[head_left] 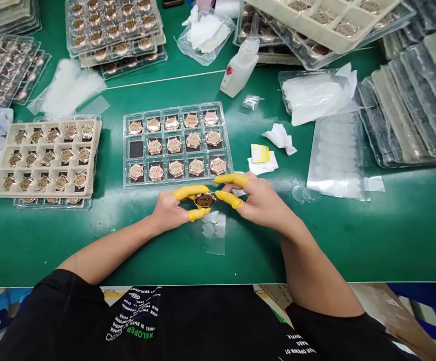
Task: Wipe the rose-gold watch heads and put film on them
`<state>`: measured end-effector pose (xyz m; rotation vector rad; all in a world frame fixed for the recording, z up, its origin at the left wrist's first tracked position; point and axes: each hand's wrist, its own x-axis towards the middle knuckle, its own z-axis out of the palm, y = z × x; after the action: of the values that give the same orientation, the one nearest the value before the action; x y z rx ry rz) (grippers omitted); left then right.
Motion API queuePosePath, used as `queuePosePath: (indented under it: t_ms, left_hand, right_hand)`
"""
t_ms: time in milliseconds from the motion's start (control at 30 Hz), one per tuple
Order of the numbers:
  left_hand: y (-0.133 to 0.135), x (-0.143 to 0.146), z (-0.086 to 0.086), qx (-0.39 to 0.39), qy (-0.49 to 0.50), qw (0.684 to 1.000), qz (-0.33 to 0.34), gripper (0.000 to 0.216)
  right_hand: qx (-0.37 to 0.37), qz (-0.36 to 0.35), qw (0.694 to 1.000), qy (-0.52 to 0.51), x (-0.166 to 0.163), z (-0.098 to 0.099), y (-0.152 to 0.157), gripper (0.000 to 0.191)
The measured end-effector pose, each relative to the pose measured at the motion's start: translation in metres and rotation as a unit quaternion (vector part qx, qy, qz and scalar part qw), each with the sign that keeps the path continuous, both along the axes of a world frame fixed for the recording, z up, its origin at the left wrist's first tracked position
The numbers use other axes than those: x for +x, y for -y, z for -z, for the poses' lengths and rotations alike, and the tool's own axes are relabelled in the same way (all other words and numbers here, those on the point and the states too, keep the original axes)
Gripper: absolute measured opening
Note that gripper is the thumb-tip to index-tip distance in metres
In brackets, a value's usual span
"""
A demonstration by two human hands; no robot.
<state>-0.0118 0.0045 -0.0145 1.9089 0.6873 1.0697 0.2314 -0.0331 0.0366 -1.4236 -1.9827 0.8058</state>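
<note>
"What are those hands up to?"

"The left hand (171, 208) and the right hand (257, 200) come in from either side, forearms angled together over the green bench mat (334, 250), fingers bent toward each other."

"How's the grip?"

"Narrow. Each hand pinches a rose-gold watch case (204, 200) by its edge, using two fingers in yellow finger cots (230, 199)."

"Where's the case, exactly?"

"Between the hands, just below the clear plastic tray (178, 107) of similar cases and over a scrap of clear film (214, 233). I can't tell if it's touching the film."

"Any writing you can read?"

"Green letters on the black T-shirt (135, 313), upside down from here: XELOPER. The white lines around them are harder to make out. The white plastic bottle (240, 67) has a small label, but it's too small to read."
</note>
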Motion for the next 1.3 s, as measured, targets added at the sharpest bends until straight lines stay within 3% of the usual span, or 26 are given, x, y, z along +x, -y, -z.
queuePosePath:
  t_ms: [167, 267, 333, 533, 667, 733, 800, 933, 1300]
  left_hand:
    - [-0.001, -0.002, -0.001, 0.102, -0.029, 0.994, -0.005, 0.035]
    - [-0.001, -0.001, -0.002, 0.117, -0.029, 0.993, 0.004, 0.036]
    - [-0.001, 0.0, -0.003, 0.104, -0.025, 0.994, 0.011, 0.038]
    - [0.003, 0.0, -0.005, -0.03, -0.011, 0.998, 0.05, 0.042]
    - [0.002, 0.003, -0.008, -0.242, -0.014, 0.97, 0.019, 0.053]
    - [-0.001, 0.005, -0.011, -0.34, -0.007, 0.94, -0.013, 0.059]
    - [-0.004, 0.007, -0.012, -0.396, -0.002, 0.918, -0.025, 0.065]
    - [-0.007, 0.009, -0.014, -0.415, -0.001, 0.91, -0.023, 0.065]
    - [-0.006, 0.008, -0.011, -0.411, 0.014, 0.912, 0.0, 0.065]
  right_hand:
    - [0.028, -0.032, 0.999, -0.012, -0.002, -0.004, -0.002, 0.009]
    - [0.048, -0.05, 0.997, 0.013, -0.005, -0.002, -0.002, 0.005]
    - [0.071, -0.022, 0.997, 0.036, -0.009, 0.003, -0.002, 0.006]
    - [0.08, 0.115, 0.989, 0.043, -0.024, 0.02, -0.002, 0.01]
    - [0.115, 0.204, 0.971, -0.052, -0.021, 0.014, -0.002, 0.008]
    - [0.064, 0.213, 0.967, -0.126, -0.02, 0.009, 0.001, 0.01]
    - [-0.032, 0.195, 0.964, -0.178, -0.024, 0.006, 0.004, 0.011]
    - [-0.124, 0.182, 0.958, -0.18, -0.038, 0.008, 0.009, 0.014]
    - [-0.124, 0.186, 0.964, -0.144, -0.043, 0.016, 0.006, 0.015]
